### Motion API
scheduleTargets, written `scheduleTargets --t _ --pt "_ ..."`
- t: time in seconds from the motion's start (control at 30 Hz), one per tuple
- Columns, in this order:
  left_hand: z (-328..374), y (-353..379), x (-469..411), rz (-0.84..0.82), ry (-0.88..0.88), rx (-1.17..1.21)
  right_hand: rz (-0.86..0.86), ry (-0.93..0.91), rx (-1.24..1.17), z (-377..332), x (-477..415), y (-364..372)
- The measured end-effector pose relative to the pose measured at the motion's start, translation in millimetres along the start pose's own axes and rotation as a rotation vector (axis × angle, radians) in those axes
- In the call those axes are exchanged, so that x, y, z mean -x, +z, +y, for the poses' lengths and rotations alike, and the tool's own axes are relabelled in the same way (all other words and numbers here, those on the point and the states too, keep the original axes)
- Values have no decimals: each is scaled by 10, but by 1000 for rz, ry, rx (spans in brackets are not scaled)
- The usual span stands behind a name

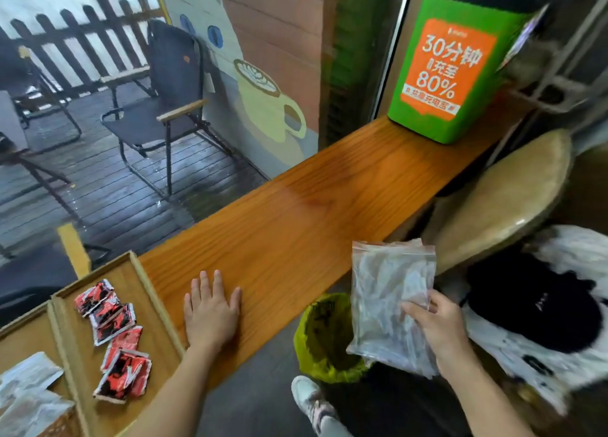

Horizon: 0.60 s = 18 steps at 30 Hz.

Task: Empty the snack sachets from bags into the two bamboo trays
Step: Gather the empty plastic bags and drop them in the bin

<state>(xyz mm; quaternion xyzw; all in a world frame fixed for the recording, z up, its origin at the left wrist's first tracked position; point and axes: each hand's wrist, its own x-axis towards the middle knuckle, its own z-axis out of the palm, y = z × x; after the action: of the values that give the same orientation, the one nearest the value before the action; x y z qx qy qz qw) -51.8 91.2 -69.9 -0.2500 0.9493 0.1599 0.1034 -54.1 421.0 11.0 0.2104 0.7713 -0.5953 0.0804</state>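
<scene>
Two bamboo trays lie side by side at the lower left of the wooden counter. The right tray (154,308) holds several red-and-black snack sachets (113,334). The left tray (23,331) holds pale silvery sachets (28,390). My left hand (210,311) rests flat on the counter just right of the trays, fingers apart, holding nothing. My right hand (434,328) grips a clear zip bag (388,298) off the counter's near edge, above a bin; the bag looks flat and I cannot tell what it holds.
A bin with a yellow-green liner (316,348) stands on the floor below the bag. A green and orange power-bank station (454,61) sits at the counter's far end. A round stool (506,196) and a black-and-white bag (543,308) are on the right. My shoe (309,400) is by the bin.
</scene>
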Motion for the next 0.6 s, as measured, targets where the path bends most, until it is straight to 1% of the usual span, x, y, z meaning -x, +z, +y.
scheduleTargets --t 0.1,0.23,0.4,0.57,0.6 --pt "68 -3 105 -7 37 -39 49 54 19 353 162 -135" --pt "246 84 315 -3 187 -93 91 138 73 748 330 -202" --pt "552 282 410 16 365 -166 36 216 186 1087 381 -165" --pt "817 440 318 30 603 -280 -28 199 266 1291 263 -163" --pt "874 450 284 28 622 -300 -46 199 284 1324 198 -162"
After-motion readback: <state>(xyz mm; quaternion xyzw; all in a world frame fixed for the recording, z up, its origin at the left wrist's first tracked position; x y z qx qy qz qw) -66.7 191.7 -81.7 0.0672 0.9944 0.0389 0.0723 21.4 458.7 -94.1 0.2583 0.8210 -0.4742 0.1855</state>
